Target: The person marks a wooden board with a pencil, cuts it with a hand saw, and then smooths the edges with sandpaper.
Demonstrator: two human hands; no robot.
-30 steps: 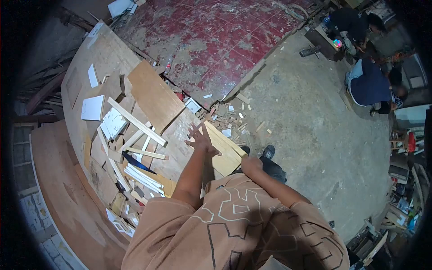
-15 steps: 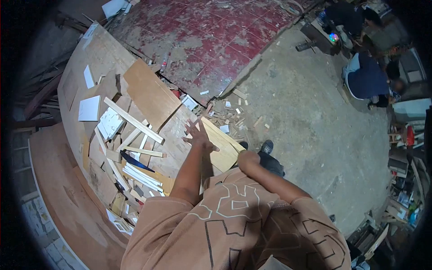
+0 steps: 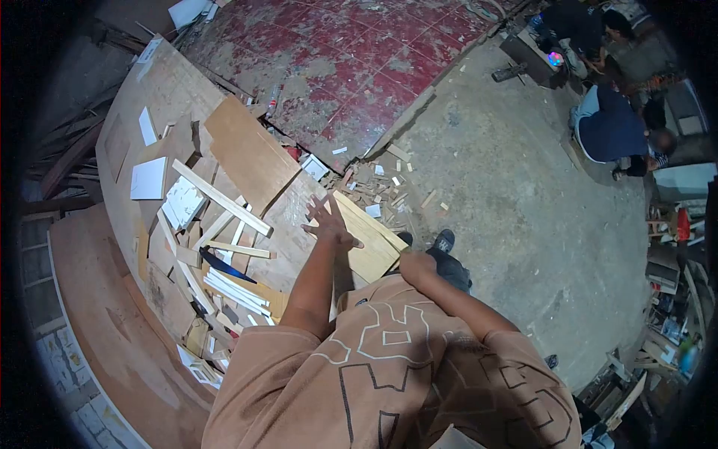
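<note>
My left hand point(image 3: 330, 227) is spread with fingers apart, at the left edge of a pale wooden board point(image 3: 369, 260); its thumb reaches over the board. A narrow strip of wood point(image 3: 374, 224) runs along the board's far edge. My right hand point(image 3: 417, 266) is closed in a fist at the board's right corner, close to my body. Whatever it grips is hidden beneath the fingers. Left of the board, a blue-handled tool, seemingly a handsaw point(image 3: 226, 268), lies among the wood pieces.
A large plywood sheet point(image 3: 187, 82) carries wooden battens point(image 3: 223, 200), white offcuts point(image 3: 148, 179) and a brown panel point(image 3: 250, 157). Small wood scraps point(image 3: 389, 196) litter the concrete floor point(image 3: 516, 217) beyond the board. Two other people point(image 3: 609, 131) work at upper right, near a black box.
My right hand has shifted slightly to the right along the board's corner. My left hand stays almost in place with its fingers spread.
</note>
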